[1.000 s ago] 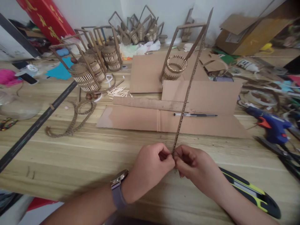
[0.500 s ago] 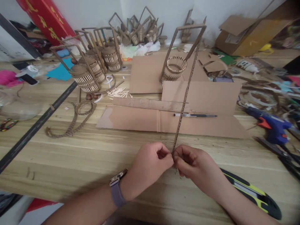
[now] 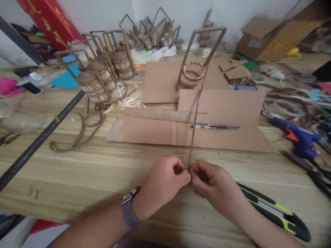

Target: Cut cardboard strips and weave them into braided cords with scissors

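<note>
A long thin strip of corrugated cardboard (image 3: 196, 115) stands edge-on, running from my hands up and away over the table. My left hand (image 3: 162, 184), with a watch on the wrist, pinches the strip's near end, fingers closed. My right hand (image 3: 213, 186) pinches the same end from the other side, touching the left hand. Both rest near the front of the wooden table (image 3: 90, 172). Beyond the strip stands a half-built cardboard lantern (image 3: 192, 74) with a tall frame handle.
Flat cardboard sheets (image 3: 186, 132) with a pen (image 3: 216, 127) lie behind my hands. A yellow-black utility knife (image 3: 279, 213) lies by my right forearm. A blue glue gun (image 3: 300, 137) is at the right, finished lanterns (image 3: 103, 74) and coiled strips (image 3: 80, 132) at the left.
The strip's far end has dropped lower and swung slightly left; it reached the top of the view before and now ends near the lantern. My hands stay pinched together in place.
</note>
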Motion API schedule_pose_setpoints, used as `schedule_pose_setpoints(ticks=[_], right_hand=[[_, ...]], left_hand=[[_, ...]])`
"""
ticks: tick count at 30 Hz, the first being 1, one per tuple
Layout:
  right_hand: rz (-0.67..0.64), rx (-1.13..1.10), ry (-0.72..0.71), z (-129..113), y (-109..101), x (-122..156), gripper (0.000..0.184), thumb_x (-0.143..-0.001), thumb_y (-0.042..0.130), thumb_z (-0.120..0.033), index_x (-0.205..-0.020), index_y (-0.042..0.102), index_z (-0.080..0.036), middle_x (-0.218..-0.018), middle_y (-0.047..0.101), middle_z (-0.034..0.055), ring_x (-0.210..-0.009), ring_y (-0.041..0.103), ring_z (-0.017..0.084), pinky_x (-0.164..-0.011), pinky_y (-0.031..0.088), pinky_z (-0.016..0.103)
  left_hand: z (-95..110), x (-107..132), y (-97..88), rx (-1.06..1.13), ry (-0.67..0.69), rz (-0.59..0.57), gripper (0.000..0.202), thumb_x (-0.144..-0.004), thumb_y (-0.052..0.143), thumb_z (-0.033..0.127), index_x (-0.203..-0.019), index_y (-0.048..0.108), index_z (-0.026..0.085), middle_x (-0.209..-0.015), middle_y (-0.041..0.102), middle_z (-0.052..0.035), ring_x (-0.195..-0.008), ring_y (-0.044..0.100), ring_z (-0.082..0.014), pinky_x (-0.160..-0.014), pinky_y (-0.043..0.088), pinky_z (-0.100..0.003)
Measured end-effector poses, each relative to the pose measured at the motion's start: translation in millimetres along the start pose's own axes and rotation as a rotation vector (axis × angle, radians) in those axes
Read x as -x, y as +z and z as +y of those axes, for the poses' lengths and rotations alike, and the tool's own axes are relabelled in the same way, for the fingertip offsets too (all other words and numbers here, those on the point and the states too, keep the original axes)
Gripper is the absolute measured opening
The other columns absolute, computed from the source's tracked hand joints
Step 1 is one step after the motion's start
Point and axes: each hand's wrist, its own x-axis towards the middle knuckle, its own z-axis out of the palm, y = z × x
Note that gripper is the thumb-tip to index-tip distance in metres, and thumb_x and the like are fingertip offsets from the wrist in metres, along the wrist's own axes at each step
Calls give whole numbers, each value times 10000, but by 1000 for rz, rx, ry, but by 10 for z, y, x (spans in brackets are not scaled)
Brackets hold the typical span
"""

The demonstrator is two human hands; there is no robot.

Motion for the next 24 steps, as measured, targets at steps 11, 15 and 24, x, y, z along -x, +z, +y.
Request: schedule_pose_setpoints(ticks=[11,15,24], right_hand=[[2,-76,5,-17,-15,6,118,-714,535,-338,-640,521,-247,-483,529,-44,-460,470,122,-448,385,242],[-7,-120,49,-52,-31,-1,173,-723,557,-393,-636,540,-244,-476,536,-42,-441,492,118,-440,411,238],[-48,-290,179,-37,-52,-38,192,-641,604,-429,-622,571,-241,-463,568,-43,-426,547,121,-439,479,250]], left_hand=[[0,-17,1,60,-24,16,87,-687,587,129,-618,573,182,-573,565,46,-556,479,-106,-513,336,-223],[-6,-19,-6,52,-20,18,78,-721,593,159,-646,585,178,-591,572,40,-572,502,-115,-528,356,-227],[-7,23,31,-212,102,83,106,-778,589,204,-672,592,198,-641,653,13,-619,577,-149,-584,372,-253]])
